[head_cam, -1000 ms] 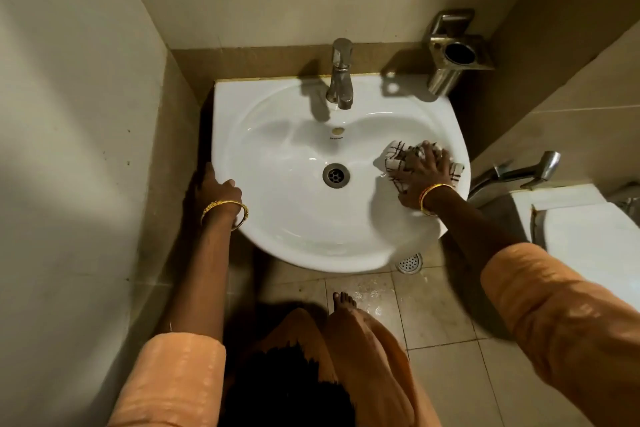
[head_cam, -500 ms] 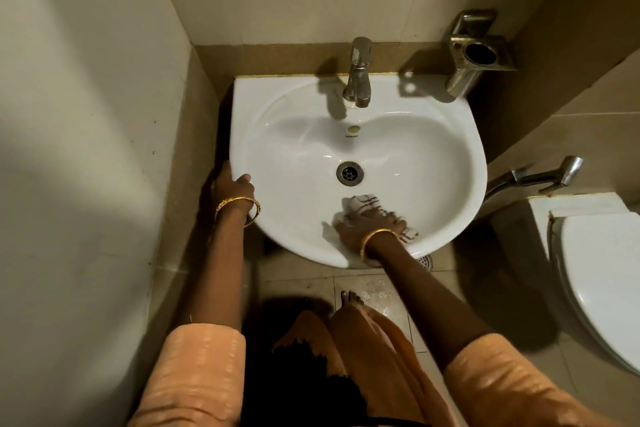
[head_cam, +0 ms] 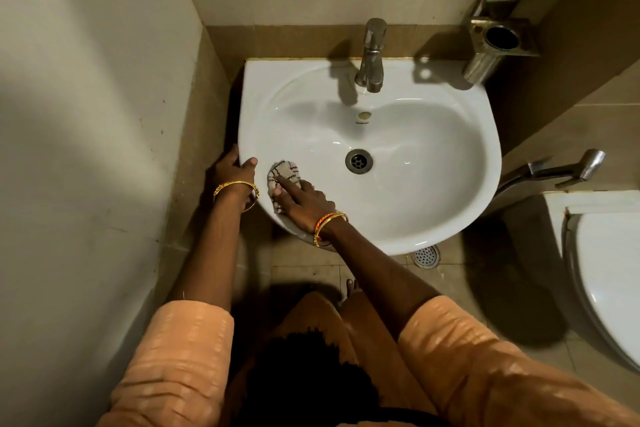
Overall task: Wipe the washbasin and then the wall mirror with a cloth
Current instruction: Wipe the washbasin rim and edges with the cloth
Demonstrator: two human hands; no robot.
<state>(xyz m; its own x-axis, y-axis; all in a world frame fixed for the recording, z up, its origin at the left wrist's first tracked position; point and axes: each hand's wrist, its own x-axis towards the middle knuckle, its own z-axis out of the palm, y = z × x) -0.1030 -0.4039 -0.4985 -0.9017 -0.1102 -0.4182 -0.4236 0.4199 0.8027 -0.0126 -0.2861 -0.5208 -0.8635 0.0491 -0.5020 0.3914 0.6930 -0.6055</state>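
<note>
Both arms wear loose peach-orange cloth sleeves (head_cam: 180, 357) with faint pale stripes, ending near the elbows. Nearest the white washbasin (head_cam: 415, 218), the left hand (head_cam: 232, 172) has a thin gold bangle (head_cam: 235, 189) round its wrist. The right hand (head_cam: 304, 201) has two thin wrist bands (head_cam: 327, 224), one gold and one orange. Below the sleeves hangs matching peach-orange clothing (head_cam: 311, 315). A bare foot's toes (head_cam: 351, 286) peek out on the floor.

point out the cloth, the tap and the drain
cloth (head_cam: 282, 168): head view, its bare far end beyond the fingers
tap (head_cam: 372, 55): head view, middle of its body
drain (head_cam: 359, 161): head view, centre of the grate
</note>
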